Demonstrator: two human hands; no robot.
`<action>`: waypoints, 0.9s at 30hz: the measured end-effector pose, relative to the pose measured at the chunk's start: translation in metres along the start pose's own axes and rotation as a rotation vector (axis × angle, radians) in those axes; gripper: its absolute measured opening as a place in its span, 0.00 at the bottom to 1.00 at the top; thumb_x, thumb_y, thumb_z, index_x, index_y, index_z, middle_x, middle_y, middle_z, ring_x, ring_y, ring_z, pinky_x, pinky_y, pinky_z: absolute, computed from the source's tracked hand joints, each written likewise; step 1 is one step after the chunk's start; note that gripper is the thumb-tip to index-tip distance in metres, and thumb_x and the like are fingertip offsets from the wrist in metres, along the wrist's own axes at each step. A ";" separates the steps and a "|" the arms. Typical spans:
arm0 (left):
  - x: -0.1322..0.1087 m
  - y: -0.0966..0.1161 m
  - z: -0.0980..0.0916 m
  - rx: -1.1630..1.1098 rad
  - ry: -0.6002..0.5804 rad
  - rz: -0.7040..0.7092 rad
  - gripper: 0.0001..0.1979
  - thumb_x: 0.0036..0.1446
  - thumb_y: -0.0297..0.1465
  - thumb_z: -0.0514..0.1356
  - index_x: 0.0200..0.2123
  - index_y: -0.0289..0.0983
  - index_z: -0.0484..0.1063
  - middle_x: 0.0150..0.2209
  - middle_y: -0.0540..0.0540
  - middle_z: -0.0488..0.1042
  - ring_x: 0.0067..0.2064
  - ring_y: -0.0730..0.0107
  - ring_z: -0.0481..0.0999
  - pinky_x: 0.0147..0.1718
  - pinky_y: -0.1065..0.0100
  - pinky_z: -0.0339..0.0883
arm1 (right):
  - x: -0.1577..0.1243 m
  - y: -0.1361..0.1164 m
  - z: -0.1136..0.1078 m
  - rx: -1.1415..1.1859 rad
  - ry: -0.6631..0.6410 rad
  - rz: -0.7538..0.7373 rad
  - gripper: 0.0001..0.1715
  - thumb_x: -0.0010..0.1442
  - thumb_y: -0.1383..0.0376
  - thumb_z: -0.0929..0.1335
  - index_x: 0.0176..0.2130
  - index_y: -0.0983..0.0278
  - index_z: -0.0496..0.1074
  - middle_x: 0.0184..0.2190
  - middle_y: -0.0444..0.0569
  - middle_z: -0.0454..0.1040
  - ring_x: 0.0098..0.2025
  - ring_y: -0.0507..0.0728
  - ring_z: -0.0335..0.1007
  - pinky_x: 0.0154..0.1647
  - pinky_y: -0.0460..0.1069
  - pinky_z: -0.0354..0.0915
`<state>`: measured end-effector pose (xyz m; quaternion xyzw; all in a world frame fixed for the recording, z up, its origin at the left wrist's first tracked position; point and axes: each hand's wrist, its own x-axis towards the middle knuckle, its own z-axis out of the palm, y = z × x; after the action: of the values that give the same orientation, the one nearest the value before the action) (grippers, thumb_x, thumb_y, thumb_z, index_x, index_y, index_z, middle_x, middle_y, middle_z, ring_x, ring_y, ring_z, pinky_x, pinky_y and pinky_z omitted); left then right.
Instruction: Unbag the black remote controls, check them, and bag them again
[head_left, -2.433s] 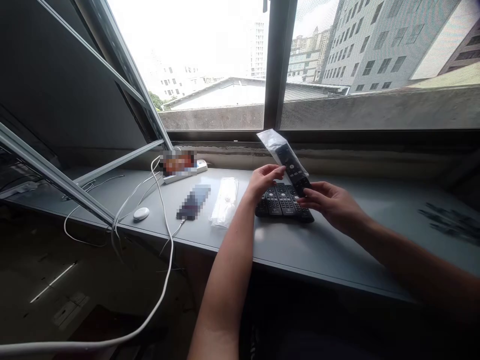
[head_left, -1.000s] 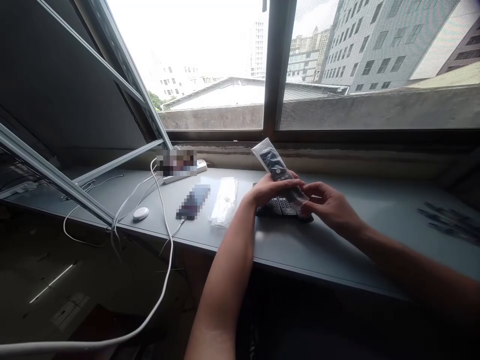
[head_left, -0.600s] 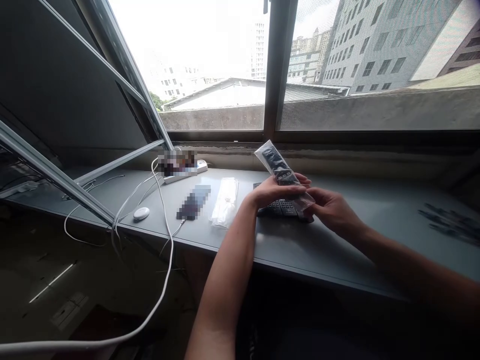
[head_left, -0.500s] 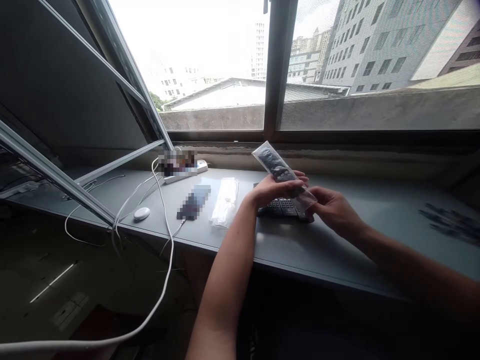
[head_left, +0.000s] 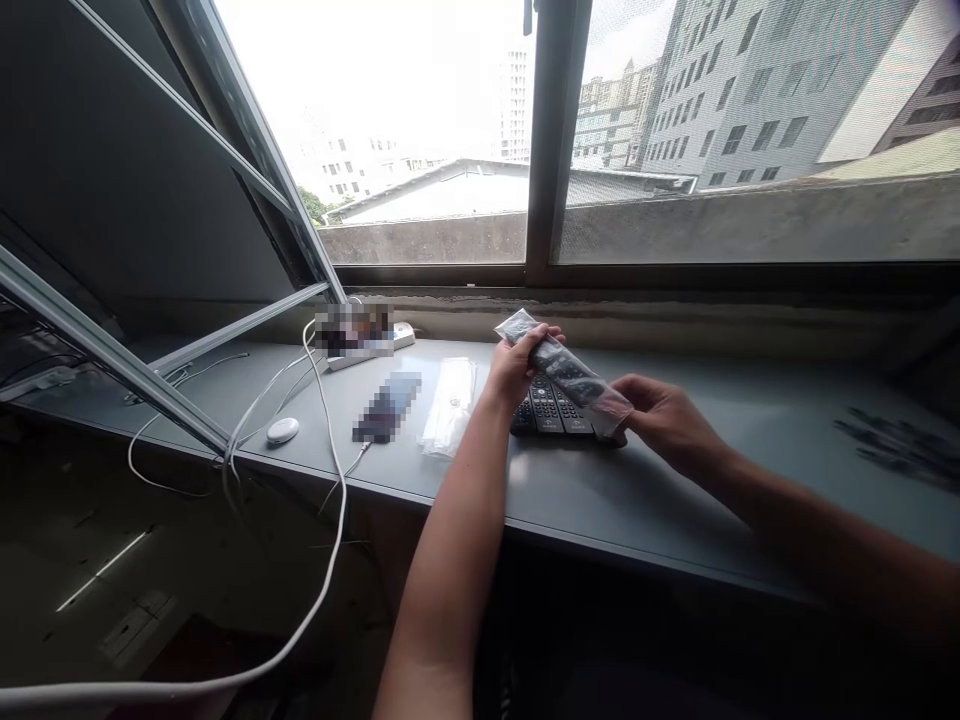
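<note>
Both my hands hold a black remote in a clear plastic bag, tilted low over the grey ledge. My left hand grips the bag's far upper end with closed fingers. My right hand pinches the near lower end. Just beneath the bagged remote lie several black remotes side by side on the ledge.
Left of the remotes lies a stack of clear plastic bags, then a blurred phone on a cable and a small white puck. A power strip sits by the window. White cables hang over the ledge's edge. Metal frame bars slant at left.
The bagged remote has tipped down from a raised slant to nearly flat over the remotes. My left hand slid from the bag's middle to its far end; my right hand stayed at the near end.
</note>
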<state>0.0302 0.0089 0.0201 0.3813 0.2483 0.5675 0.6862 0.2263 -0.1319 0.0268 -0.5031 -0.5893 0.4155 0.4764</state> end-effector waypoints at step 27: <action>0.003 0.008 0.000 -0.157 0.166 0.095 0.17 0.62 0.32 0.72 0.54 0.37 0.81 0.56 0.39 0.88 0.61 0.58 0.86 0.29 0.75 0.66 | 0.009 0.011 -0.007 0.171 0.157 0.014 0.26 0.63 0.40 0.82 0.42 0.57 0.84 0.32 0.47 0.78 0.32 0.58 0.72 0.32 0.54 0.73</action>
<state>0.0261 0.0126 0.0272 0.2896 0.2407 0.6465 0.6635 0.2347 -0.1215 0.0186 -0.4957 -0.5089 0.4272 0.5593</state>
